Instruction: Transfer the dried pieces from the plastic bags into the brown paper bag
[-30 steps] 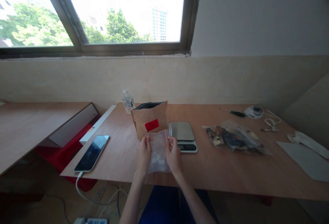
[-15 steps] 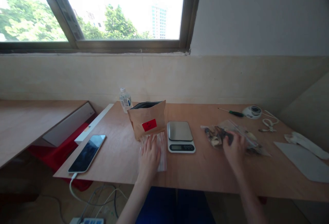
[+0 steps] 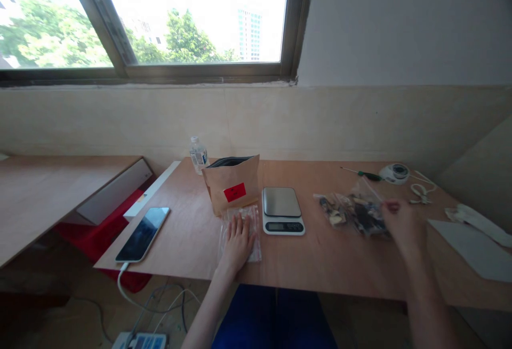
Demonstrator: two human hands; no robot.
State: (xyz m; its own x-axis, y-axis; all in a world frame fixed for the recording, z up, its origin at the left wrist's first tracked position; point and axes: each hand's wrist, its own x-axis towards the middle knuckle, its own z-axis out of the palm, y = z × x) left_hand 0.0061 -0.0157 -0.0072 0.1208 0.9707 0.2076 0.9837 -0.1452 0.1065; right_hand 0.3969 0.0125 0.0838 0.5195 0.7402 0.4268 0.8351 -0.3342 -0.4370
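Left hand (image 3: 239, 238) flat, fingers spread, pressing empty clear bag (image 3: 240, 234) at lower centre, right hand (image 3: 402, 221) blurred at right, pinching filled plastic bag (image 3: 354, 213), scale (image 3: 282, 210) between

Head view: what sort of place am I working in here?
Probably a makeshift packing or weighing bench by a window: a plywood table carries a digital scale, a brown paper pouch and clear bags of dark pieces.

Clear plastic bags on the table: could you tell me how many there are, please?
2: an empty clear bag flat under the left hand, and a filled bag at the right hand. Others may be hidden.
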